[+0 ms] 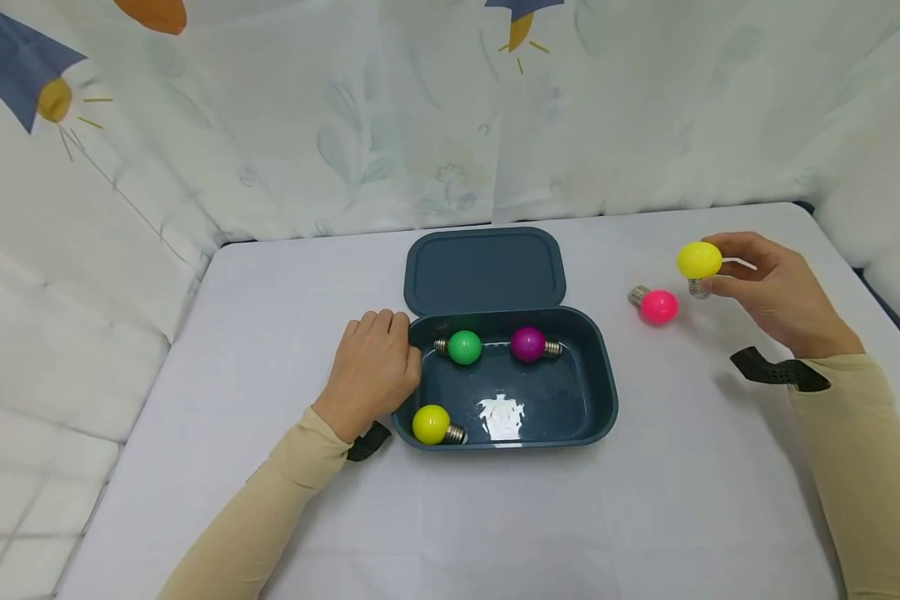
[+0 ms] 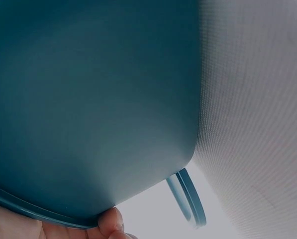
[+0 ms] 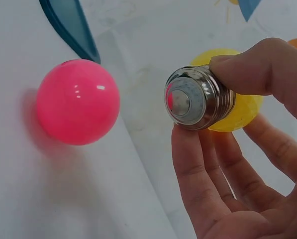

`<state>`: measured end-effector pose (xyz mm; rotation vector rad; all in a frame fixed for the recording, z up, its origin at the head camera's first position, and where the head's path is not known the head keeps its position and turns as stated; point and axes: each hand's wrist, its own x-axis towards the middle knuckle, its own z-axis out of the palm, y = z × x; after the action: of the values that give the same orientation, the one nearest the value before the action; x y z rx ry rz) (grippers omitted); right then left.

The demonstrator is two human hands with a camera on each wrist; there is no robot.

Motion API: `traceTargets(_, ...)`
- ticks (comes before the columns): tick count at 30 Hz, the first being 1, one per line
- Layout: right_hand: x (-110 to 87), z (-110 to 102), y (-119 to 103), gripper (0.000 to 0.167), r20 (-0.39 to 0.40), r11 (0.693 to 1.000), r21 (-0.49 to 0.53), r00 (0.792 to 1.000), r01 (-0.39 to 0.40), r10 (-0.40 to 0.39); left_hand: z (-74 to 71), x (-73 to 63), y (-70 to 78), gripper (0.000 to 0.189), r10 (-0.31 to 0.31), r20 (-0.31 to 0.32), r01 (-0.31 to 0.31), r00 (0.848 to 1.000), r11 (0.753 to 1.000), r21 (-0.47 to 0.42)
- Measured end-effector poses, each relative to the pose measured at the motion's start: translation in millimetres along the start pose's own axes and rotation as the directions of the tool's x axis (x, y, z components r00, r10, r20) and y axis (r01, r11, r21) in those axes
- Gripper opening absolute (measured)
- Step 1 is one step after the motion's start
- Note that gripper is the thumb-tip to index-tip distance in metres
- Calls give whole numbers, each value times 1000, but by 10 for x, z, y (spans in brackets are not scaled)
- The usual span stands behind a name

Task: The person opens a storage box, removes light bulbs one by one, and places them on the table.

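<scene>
Raised above the right part of the table, my right hand pinches a yellow light bulb with its metal screw base pointing down. In the right wrist view the thumb lies on the threaded base. A pink bulb lies on the table just left of that hand. My left hand grips the rim of a dark blue-grey plastic box at its left end. Inside the box lie a green bulb, a purple bulb and another yellow bulb.
Directly behind the box, its matching lid lies flat on the white-covered table. A patterned curtain hangs along the far edge, and quilted white fabric stands at the left.
</scene>
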<state>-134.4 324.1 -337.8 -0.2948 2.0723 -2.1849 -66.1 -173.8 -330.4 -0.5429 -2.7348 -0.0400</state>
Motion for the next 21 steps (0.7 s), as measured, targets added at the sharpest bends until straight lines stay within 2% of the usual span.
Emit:
traceTargets(7,20,-57,84,52,-19,999,-35,999,-40,40,-1,8,5,14,9,-9,-9,1000,1000,1)
traceTargets(12,44,-88,140,54,-49,983,-169,997,-69,62,-5,9,8,14,7,-7,-7,1000,1000,-3)
traceTargets(16,61,-89,166,56,-79,939,-328,994,-103,81,-5,9,7,14,3,-2,-3,1000,1000,-7)
traceTargets(18,65,-86,172,56,-97,899,-420,991,-122,89,-3,9,5,14,2,0,-2,1000,1000,-12)
traceTargets(21,66,-85,177,57,-113,857,-492,988,-150,108,-1,8,2,13,-1,2,1,1000,1000,-19)
